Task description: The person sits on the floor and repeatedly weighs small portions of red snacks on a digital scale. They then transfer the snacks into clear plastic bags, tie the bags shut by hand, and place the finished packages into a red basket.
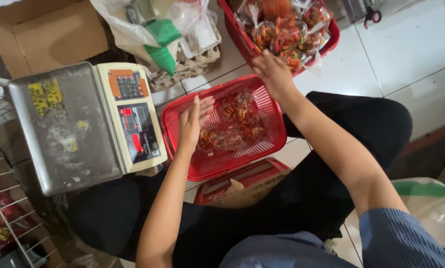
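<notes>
My left hand (192, 121) lies flat, fingers together, over the near left part of a red plastic basket (274, 141), touching a clear bag of red chillies (215, 139). Another clear bag of chillies (242, 111) lies in the basket's middle. My right hand (273, 72) rests on the basket's far rim, right at the edge of a second red basket (331, 42) piled with several tied bags of chillies (287, 34). Whether the right hand holds anything is hidden by its back.
A digital weighing scale (73, 124) with a steel pan stands left of the basket. Behind it are a cardboard box (49, 32), plastic bags and egg trays (192, 64). A wire rack (4, 208) is at far left, a white sack (430, 208) at right, white floor tiles beyond.
</notes>
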